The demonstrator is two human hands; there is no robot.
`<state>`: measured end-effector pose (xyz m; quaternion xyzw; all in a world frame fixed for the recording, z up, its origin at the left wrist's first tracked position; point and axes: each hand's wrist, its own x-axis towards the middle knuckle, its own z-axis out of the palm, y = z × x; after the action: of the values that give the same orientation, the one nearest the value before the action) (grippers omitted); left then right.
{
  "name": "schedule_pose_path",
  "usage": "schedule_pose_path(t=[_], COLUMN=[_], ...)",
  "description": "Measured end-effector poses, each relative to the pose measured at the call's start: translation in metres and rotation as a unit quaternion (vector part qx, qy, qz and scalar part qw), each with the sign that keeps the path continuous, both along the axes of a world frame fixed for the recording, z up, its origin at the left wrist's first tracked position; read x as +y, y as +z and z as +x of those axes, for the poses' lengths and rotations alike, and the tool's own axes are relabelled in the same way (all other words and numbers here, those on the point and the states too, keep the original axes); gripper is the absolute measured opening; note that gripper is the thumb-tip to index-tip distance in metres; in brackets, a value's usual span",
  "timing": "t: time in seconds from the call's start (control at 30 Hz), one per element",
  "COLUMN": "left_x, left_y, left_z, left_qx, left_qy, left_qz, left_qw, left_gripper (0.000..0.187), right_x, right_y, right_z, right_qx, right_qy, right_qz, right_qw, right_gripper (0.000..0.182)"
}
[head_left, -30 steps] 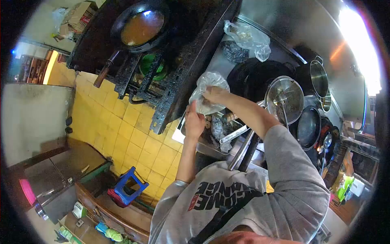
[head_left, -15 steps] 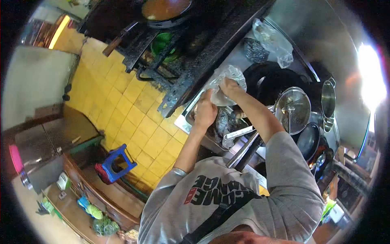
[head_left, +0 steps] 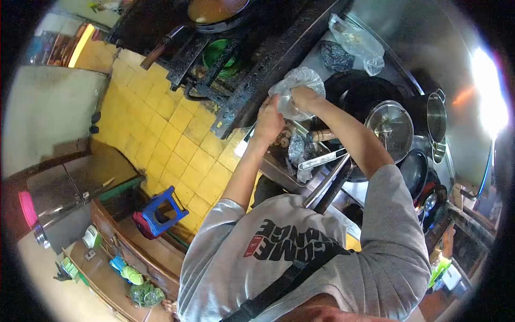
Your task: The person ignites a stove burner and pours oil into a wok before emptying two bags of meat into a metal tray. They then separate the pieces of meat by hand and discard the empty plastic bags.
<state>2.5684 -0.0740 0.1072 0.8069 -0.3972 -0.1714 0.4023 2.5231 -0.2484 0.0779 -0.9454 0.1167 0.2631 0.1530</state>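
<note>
the left hand (head_left: 270, 121) is clamping its grip on the edge of one thin, clear, crinkled plastic bag (head_left: 298, 80); the right hand (head_left: 307, 100) is pressing into it, fingertips hiding, so i cannot tell its grip. the bag is hanging over one rectangular metal tray (head_left: 279, 181). one round strainer (head_left: 396, 140) is resting near the right forearm (head_left: 351, 131); one wooden-handled wok (head_left: 222, 26) is holding brown liquid (head_left: 214, 8).

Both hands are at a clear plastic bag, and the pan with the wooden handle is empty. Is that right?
Not quite: the pan with the wooden handle isn't empty. The head view shows brownish liquid in it. The left hand and right hand are indeed both at the clear plastic bag.
</note>
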Motion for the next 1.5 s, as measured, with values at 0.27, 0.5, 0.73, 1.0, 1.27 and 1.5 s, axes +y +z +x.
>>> schedule_pose_path(t=[0.27,0.5,0.73,1.0,1.27,1.5], left_x=[0.014,0.019,0.033,0.027,0.025,0.022], left_y=[-0.004,-0.004,-0.011,-0.016,-0.014,-0.018], left_z=[-0.003,-0.001,-0.007,-0.014,-0.016,-0.017], left_qx=[0.027,0.015,0.023,0.008,0.051,0.066], left_qy=[0.001,-0.028,-0.033,0.019,0.015,0.01], left_qz=[0.028,0.022,0.032,0.019,-0.021,-0.004], left_qw=[0.999,0.999,0.999,1.0,0.998,0.998], left_gripper=[0.051,0.042,0.027,0.019,0.023,0.022], right_x=[0.033,0.065,0.028,0.004,0.015,0.008], right_y=[0.073,0.076,0.078,-0.076,-0.039,-0.134], right_z=[-0.036,-0.068,-0.05,-0.011,-0.01,-0.019], right_qx=[-0.161,-0.105,-0.187,0.091,0.146,0.101], right_qy=[-0.013,-0.005,-0.088,-0.098,-0.261,-0.145], right_qz=[0.044,0.271,0.179,-0.059,0.114,0.05], right_qw=[0.986,0.957,0.962,0.989,0.947,0.983], right_gripper=[0.023,0.015,0.016,0.044,0.053,0.049])
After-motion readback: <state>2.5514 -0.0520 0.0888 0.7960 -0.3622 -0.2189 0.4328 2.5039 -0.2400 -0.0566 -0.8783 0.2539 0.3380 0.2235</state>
